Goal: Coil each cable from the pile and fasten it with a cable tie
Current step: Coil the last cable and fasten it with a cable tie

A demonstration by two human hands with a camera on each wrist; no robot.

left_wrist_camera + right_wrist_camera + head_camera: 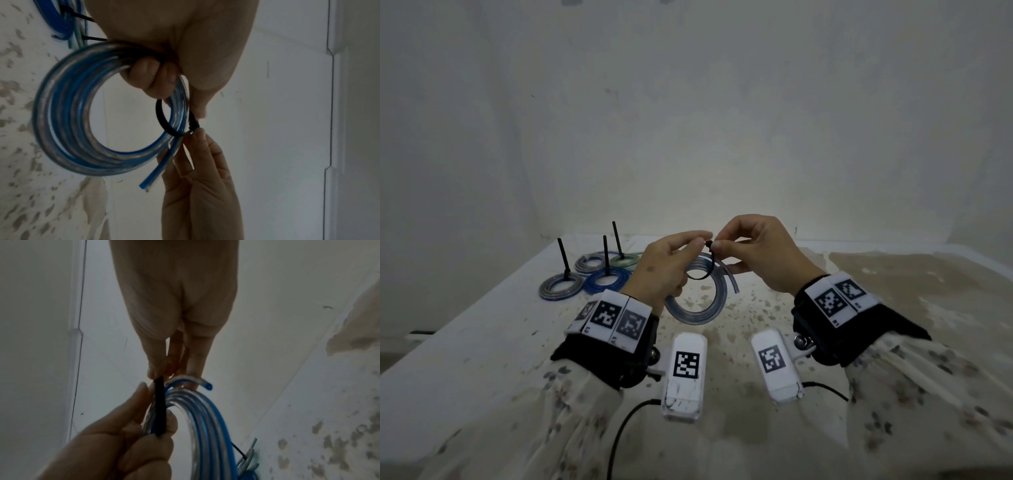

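Note:
A coil of blue and clear cable hangs above the table, upright, with one loose end sticking out to the right. My left hand grips its top with curled fingers. A black cable tie loops loosely around the coil's strands. My right hand pinches the tie's head between thumb and fingertip. In the right wrist view the black tie crosses the coil between the two hands. The left thumb touches the tie near its head.
Several tied coils lie at the table's back left, each with a black tie tail standing upright. The table cover is white with brown stains. A pale wall stands close behind.

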